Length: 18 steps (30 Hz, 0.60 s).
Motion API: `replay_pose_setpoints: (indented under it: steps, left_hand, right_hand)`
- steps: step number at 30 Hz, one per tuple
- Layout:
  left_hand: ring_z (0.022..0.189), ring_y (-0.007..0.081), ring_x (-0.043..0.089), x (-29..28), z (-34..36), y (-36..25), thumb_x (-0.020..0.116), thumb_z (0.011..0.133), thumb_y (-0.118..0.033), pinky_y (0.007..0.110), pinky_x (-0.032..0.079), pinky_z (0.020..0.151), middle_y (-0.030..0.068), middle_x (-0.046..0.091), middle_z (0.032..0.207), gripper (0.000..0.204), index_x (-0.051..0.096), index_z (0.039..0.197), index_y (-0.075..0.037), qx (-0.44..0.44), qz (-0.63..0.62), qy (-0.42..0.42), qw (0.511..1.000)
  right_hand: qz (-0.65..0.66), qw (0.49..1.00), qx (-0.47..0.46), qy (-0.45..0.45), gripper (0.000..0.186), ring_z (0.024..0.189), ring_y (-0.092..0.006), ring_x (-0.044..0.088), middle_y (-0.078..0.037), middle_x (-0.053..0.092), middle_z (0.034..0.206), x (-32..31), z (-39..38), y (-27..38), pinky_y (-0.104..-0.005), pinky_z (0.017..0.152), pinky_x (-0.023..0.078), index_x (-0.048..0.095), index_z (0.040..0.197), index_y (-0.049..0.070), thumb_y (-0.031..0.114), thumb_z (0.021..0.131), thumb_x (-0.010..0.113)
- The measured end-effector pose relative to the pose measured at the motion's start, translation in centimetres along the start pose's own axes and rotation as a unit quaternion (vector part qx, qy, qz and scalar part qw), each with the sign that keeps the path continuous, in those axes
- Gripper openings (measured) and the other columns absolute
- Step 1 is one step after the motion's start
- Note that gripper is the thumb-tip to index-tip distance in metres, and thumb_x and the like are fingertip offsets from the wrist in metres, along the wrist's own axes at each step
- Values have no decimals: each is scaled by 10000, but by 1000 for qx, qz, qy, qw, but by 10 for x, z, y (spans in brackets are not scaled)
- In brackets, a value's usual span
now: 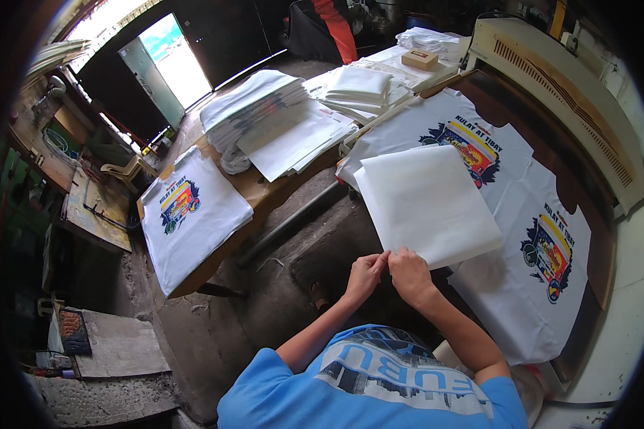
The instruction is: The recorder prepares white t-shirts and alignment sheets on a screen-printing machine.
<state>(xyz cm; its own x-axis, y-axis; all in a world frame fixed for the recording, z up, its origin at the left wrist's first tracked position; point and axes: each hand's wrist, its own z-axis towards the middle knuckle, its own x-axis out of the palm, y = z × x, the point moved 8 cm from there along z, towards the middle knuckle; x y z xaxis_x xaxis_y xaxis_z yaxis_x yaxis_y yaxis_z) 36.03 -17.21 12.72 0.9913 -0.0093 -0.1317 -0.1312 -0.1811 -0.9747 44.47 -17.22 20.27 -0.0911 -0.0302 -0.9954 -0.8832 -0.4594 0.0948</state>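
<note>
Separating thin white rectangular sheets (428, 204) seems step in hand: near corner is pinched in closed fingertips of left hand (367, 275) and right hand (409, 274), over printed white T-shirts (547, 261) on dark brown press bed (579, 182). Layers are best parted singly, corner uncreased, prints undisturbed.

We wear a bright light-blue T-shirt (304, 390) with a short left sleeve (261, 382) and a short right sleeve (506, 404), both in the same plain blue and each ending near the elbow. Across its front we carry a wide print (408, 372) in white, grey and black, showing tall city buildings, with large blue block letters over them. Our forearms (320, 330), left hand (367, 277) and right hand (409, 277) are bare.
</note>
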Motion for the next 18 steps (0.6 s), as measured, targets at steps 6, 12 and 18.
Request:
replay_pose_setpoints:
  steps: [6,12,18]
  left_hand:
    - [497,20,415,-1,15,-16,573,819,-241,210,324,424,-36,531,562,262,653,789,6,28,-17,26,999]
    - [467,35,420,-24,37,-32,577,806,-247,216,323,417,-16,503,509,269,653,804,11,-8,-42,74,996]
    - [466,27,400,-55,63,-41,588,815,-266,179,312,420,-26,515,550,269,657,857,-9,-38,-150,166,974]
  right_hand:
    - [123,990,8,-73,154,700,-253,588,-136,552,743,-16,-11,5,-349,577,485,553,768,8,159,772,526]
    - [711,596,372,37,404,493,-144,536,-47,592,675,61,-49,-56,-247,442,438,577,859,24,419,834,494]
    - [818,390,307,-290,229,524,-97,510,-43,557,747,30,-2,-62,-215,413,417,504,949,38,242,846,515]
